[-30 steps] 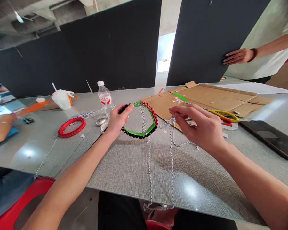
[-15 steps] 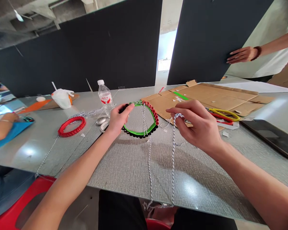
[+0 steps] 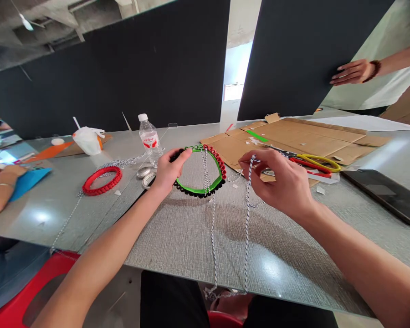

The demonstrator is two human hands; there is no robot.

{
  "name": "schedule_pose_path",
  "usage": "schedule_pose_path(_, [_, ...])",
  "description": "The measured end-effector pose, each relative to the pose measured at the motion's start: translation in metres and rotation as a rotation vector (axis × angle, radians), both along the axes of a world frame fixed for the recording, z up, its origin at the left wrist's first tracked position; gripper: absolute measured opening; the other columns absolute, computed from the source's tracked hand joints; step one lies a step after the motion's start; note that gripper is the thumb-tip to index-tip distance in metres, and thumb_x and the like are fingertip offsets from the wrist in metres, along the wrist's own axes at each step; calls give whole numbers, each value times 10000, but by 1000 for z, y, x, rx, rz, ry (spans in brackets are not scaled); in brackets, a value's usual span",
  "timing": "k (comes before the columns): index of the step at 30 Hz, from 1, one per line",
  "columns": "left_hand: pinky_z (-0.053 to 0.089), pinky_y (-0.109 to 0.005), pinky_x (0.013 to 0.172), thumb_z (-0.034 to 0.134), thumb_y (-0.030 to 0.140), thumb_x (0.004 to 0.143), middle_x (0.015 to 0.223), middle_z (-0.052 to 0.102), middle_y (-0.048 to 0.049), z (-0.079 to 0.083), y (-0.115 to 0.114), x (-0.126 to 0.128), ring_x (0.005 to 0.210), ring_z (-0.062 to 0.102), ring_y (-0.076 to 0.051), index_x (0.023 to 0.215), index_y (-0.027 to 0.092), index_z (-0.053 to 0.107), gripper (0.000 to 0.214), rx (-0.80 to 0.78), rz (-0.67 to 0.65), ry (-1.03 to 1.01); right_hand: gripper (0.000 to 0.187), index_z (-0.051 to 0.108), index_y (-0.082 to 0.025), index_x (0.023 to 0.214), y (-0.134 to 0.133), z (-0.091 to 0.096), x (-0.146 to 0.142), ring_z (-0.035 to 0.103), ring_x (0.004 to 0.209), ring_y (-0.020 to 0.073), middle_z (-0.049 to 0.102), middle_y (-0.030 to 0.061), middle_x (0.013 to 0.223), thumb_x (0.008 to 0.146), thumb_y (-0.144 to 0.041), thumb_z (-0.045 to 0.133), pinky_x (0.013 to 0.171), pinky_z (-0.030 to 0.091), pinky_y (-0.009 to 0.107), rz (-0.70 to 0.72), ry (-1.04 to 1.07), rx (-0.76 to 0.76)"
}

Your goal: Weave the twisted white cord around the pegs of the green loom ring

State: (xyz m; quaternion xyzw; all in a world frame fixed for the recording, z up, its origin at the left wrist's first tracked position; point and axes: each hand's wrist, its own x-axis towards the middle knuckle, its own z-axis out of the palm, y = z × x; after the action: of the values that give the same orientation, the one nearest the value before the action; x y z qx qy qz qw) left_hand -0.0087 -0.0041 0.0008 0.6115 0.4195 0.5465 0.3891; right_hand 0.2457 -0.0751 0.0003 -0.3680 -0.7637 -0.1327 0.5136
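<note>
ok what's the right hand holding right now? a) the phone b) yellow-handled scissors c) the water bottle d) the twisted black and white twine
d, the fingers of the right hand close on the black-and-white twine, which runs up to their tips

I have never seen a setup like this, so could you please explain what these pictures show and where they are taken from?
There is no machine here: one camera worn on a person's head looks down at their bare hands. The left hand grips a green ring edged with red and black beads. The right hand holds black-and-white twine. On the grey table lie a red ring, a water bottle, cardboard and yellow-handled scissors. At upper right, a co-worker's hand is beside a black panel.
</note>
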Motion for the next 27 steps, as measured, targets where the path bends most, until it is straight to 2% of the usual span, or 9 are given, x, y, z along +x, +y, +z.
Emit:
schedule_pose_path(11, [199, -304, 449, 770, 555, 789, 531, 365, 72, 2, -5, 5, 453, 293, -84, 768, 240, 617, 351, -69, -12, 16, 183, 631, -272, 1088, -2, -6, -5, 709, 631, 170, 771, 24, 961, 940, -166, 609, 584, 573, 329, -44, 19, 19])
schedule_pose_path(17, [208, -295, 440, 806, 552, 745, 545, 391, 72, 2, -12, 13, 452, 297, -75, 819, 233, 665, 357, -136, -39, 24, 297, 615, -266, 1133, -6, -1, -17, 754, 922, 196, 764, 54, 1061, 939, -57, 535, 703, 615, 333, 138, -2, 61])
schedule_pose_path(19, [213, -292, 440, 804, 560, 745, 544, 406, 70, 1, -14, 16, 453, 310, -76, 836, 235, 677, 360, -138, -48, 39, 311, 621, -257, 1144, -7, -1, -21, 750, 967, 196, 762, 61, 1080, 939, -45, 523, 751, 621, 339, 160, -9, 66])
schedule_pose_path(23, [228, -291, 446, 802, 551, 745, 532, 424, 68, 1, -18, 19, 459, 321, -84, 852, 237, 701, 347, -125, -60, 66, 328, 623, -240, 1171, -5, -3, -23, 751, 962, 192, 762, 67, 1103, 935, -37, 521, 794, 617, 338, 125, -48, 87])
schedule_pose_path(27, [234, -291, 455, 801, 531, 746, 515, 423, 69, 1, -21, 20, 469, 325, -91, 861, 235, 721, 328, -116, -60, 84, 310, 606, -222, 1168, -3, -4, -23, 746, 911, 181, 761, 72, 1077, 942, -33, 511, 729, 600, 318, 84, -62, 91])
